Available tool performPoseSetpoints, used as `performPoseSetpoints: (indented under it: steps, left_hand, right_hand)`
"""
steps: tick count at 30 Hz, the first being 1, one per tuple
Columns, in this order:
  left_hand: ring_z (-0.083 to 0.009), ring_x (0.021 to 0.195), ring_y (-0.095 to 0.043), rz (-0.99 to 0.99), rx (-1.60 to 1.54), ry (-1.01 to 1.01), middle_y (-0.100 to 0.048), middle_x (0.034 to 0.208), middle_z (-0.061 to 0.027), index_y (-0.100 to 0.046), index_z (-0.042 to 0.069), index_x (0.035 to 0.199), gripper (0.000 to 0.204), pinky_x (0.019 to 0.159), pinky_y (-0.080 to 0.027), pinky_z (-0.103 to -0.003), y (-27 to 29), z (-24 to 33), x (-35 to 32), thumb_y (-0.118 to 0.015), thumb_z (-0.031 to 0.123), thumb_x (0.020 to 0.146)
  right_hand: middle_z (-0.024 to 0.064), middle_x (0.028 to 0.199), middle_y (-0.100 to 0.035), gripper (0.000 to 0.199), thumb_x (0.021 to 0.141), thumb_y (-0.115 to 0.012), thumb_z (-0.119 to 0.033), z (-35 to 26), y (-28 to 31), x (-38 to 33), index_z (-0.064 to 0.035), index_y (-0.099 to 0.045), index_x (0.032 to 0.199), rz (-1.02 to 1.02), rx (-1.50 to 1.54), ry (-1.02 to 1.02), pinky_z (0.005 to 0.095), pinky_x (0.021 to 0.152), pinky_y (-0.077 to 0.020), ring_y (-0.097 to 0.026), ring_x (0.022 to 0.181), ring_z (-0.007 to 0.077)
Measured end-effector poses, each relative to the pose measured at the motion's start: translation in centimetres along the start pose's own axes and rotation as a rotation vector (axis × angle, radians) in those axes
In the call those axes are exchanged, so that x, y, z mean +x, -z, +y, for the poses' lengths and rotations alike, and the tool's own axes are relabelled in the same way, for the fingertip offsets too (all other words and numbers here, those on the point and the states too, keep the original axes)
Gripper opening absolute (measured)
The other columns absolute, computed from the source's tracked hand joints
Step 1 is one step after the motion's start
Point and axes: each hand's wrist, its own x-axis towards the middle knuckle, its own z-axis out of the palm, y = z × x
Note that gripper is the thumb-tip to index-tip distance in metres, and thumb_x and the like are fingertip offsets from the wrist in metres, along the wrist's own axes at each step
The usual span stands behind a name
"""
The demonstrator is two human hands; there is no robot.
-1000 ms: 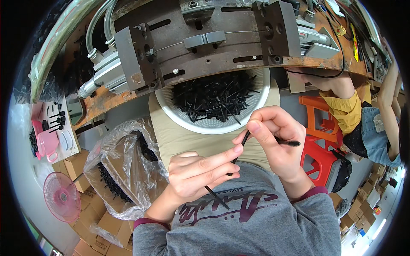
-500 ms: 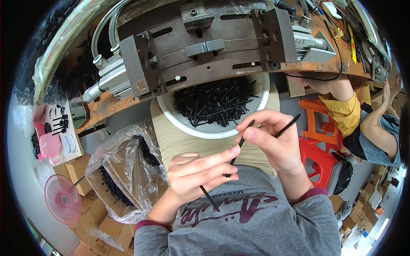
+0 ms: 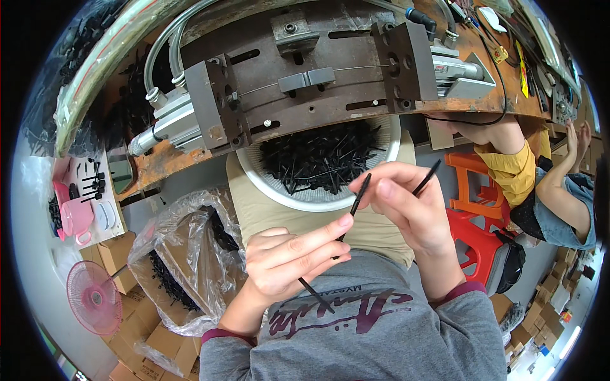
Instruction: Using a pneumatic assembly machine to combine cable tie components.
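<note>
My left hand (image 3: 286, 263) is closed on thin black plastic rods. One rod (image 3: 316, 295) sticks out below its fingers toward my shirt, and another rod (image 3: 359, 195) rises from its fingertips. Whether these are one piece is hidden by the fingers. The upper rod's tip stands beside the bent forefinger and thumb of my right hand (image 3: 413, 213). A further black rod (image 3: 427, 176) is gripped by that right hand and points up to the right. Beyond both hands, a round white basket (image 3: 318, 206) on my lap holds a heap of similar black parts (image 3: 321, 155).
A metal fixture (image 3: 305, 108) with a clamp block and cylinders lies along the bench edge above the basket. To the left are a plastic-lined carton (image 3: 210, 279), a pink fan (image 3: 94, 297) and a pink cup (image 3: 76, 221). Right are stools (image 3: 473, 244) and another person's arm (image 3: 565, 203).
The view has shifted slightly. The upper rod's tip now stands a little farther left of my right thumb, and the rod in my right hand has tilted slightly. Both hands keep their hold.
</note>
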Motion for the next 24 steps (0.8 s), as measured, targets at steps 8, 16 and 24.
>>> performPoseSetpoints:
  steps: [8, 16, 24]
  left_hand:
    - [-0.0067, 0.056, -0.061, -0.003, 0.090, -0.006, -0.072, 0.113, -0.0077, -0.078, 0.010, 0.089, 0.023, 0.044, -0.038, -0.020, 0.6, -0.2, 1.2, -0.084, 0.016, 0.067]
    - [-0.0095, 0.052, -0.058, 0.164, 0.498, -0.046, -0.070, 0.117, -0.0115, -0.073, 0.005, 0.090, 0.020, 0.046, -0.041, -0.022, -0.5, -2.1, 5.9, -0.079, 0.013, 0.073]
    - [-0.0148, 0.054, -0.060, 0.079, 0.693, 0.096, -0.069, 0.120, -0.0051, -0.070, 0.007, 0.088, 0.025, 0.050, -0.044, -0.025, -1.6, -2.3, 7.9, -0.081, 0.013, 0.067]
  right_hand:
    - [0.0040, 0.091, -0.069, 0.011, 0.091, -0.069, -0.007, 1.2, 0.1, 0.0, 0.0012, -0.069, 0.098, -0.065, -0.190, -0.007, 0.0190, 0.070, -0.0472, -0.062, 0.080, 0.0055]
    - [-0.0017, 0.076, -0.060, 0.015, 0.097, -0.061, -0.013, 0.6, -0.1, -0.1, -0.0011, -0.067, 0.104, 0.127, -0.198, 0.115, 0.0191, 0.060, -0.0395, -0.055, 0.067, 0.0040]
    - [-0.0045, 0.067, -0.046, 0.033, 0.100, -0.046, -0.024, 1.1, 1.5, -0.8, 0.0020, -0.062, 0.112, 0.076, -0.234, 0.099, 0.0207, 0.056, -0.0288, -0.036, 0.058, 0.0044]
